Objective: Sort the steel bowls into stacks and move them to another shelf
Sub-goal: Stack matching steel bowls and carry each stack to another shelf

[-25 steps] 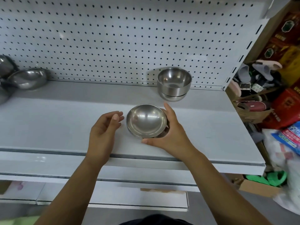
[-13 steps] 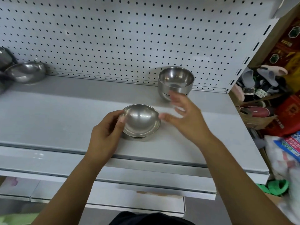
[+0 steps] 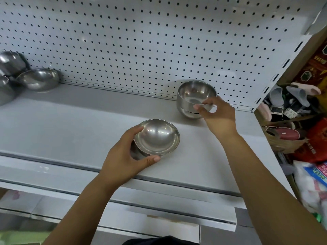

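Gripping the shallow steel bowl near the front edge of the shelf, the left hand curled thumb and fingers around its rim. The right hand pinched the rim of the stacked bowls (two, nested) by the pegboard; other bowls sat far left.

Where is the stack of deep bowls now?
Head view: the stack of deep bowls stands back right on the shelf, its rim pinched by the right hand, beyond the shallow bowl in the left hand.

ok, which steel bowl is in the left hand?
The shallow wide steel bowl at front; the right hand pinches the deeper stacked bowl behind it.
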### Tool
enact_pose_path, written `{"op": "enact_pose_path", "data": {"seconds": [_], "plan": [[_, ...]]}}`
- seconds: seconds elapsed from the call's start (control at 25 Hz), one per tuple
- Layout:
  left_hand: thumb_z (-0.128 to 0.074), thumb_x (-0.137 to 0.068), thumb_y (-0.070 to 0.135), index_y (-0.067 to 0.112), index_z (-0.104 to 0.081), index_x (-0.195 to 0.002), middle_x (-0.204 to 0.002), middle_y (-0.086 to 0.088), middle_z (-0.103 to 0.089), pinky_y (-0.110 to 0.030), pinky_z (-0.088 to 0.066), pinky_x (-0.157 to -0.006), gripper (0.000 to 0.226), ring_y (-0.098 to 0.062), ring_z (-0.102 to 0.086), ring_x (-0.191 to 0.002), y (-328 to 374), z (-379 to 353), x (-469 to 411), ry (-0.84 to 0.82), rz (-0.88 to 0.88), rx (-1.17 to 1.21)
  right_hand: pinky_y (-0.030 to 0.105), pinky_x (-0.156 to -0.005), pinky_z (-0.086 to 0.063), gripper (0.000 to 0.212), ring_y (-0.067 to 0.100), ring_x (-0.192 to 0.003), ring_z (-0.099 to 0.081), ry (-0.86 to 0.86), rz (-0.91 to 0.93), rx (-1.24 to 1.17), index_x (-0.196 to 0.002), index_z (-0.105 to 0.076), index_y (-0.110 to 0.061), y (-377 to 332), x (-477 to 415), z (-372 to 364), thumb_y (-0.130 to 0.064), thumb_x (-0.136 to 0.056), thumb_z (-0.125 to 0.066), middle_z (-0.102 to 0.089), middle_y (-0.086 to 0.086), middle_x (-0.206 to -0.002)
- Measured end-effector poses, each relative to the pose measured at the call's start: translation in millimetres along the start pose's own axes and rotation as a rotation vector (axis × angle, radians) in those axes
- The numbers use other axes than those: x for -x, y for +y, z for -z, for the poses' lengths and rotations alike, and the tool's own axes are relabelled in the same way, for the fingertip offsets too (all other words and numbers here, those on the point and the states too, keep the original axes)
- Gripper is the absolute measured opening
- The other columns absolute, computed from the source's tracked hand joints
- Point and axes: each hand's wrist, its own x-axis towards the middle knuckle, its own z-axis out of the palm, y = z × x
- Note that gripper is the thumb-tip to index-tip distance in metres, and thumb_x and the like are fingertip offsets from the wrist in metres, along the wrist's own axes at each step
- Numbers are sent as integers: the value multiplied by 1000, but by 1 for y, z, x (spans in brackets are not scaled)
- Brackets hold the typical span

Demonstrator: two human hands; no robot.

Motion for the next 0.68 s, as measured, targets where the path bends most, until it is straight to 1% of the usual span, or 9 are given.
{"op": "enact_pose_path", "data": {"seconds": [0.12, 0.2, 0.28, 0.36, 0.44, 0.52, 0.56, 0.6, 0.68], "plan": [[-75, -58, 78, 44, -45, -142, -138, 37, -49, -11, -42, -96, 96, 15, -47, -124, 1, -1, -1, 9, 3, -7, 1, -71, -35, 18, -17, -81, -54, 23, -7, -46, -92, -73, -19, 2, -2, 0, -32, -84, -83, -71, -1, -103], [-75, -58, 79, 44, -45, -142, -137, 36, -49, -12, -42, -96, 96, 16, -48, -122, 0, -2, -2, 11, 2, -10, 2, -70, -35, 16, -17, -78, -52, 39, 7, -81, -88, -72, -20, 3, -3, 0, -30, -83, -84, -69, -3, -98], [-74, -57, 82, 44, -44, -142, -138, 35, -50, -15, -43, -97, 98, 16, -47, -122, 0, -2, -2, 10, 8, -8, 4, -72, -36, 17, -12, -75, -53, 59, 33, -156, -88, -72, -18, 2, -1, 2, -27, -82, -85, -67, -6, -93], [-71, -55, 87, 44, -44, -143, -137, 37, -49, -14, -43, -96, 101, 18, -46, -121, 0, -2, -2, 6, 9, -13, 9, -80, -41, 18, -6, -80, -57, 96, 62, -260, -89, -74, -15, 2, 4, 5, -24, -81, -87, -69, -8, -92], [-72, -56, 85, 43, -44, -143, -135, 39, -47, -12, -41, -94, 101, 21, -45, -119, 0, -3, -2, 9, 6, -24, 23, -95, -50, 19, 6, -98, -67, 160, 81, -364, -91, -75, -11, 5, 8, 10, -21, -80, -87, -75, -4, -100], [-76, -61, 81, 43, -43, -143, -133, 43, -45, -10, -40, -91, 96, 24, -44, -116, 1, -3, -3, 13, 2, -30, 32, -102, -51, 22, 17, -107, -70, 242, 101, -398, -92, -75, -9, 11, 11, 19, -22, -80, -87, -77, 2, -106], [-76, -62, 79, 43, -42, -143, -132, 44, -45, -10, -40, -90, 95, 25, -44, -116, 1, -3, -4, 7, -3, -31, 31, -100, -52, 23, 18, -105, -70, 286, 110, -374, -92, -74, -8, 15, 12, 24, -24, -80, -87, -76, 5, -107], [-75, -62, 79, 44, -41, -144, -132, 43, -46, -11, -40, -90, 95, 25, -44, -116, 2, -4, -4, 1, -7, -31, 25, -95, -51, 24, 17, -100, -69, 326, 115, -327, -92, -74, -9, 20, 13, 30, -27, -81, -86, -75, 7, -107], [-75, -62, 80, 45, -40, -144, -134, 38, -50, -13, -42, -91, 96, 21, -47, -118, 1, -4, -5, -8, -9, -25, 8, -80, -41, 24, 4, -85, -60, 401, 95, -199, -94, -75, -12, 30, 16, 39, -31, -82, -84, -73, 6, -102]]}}
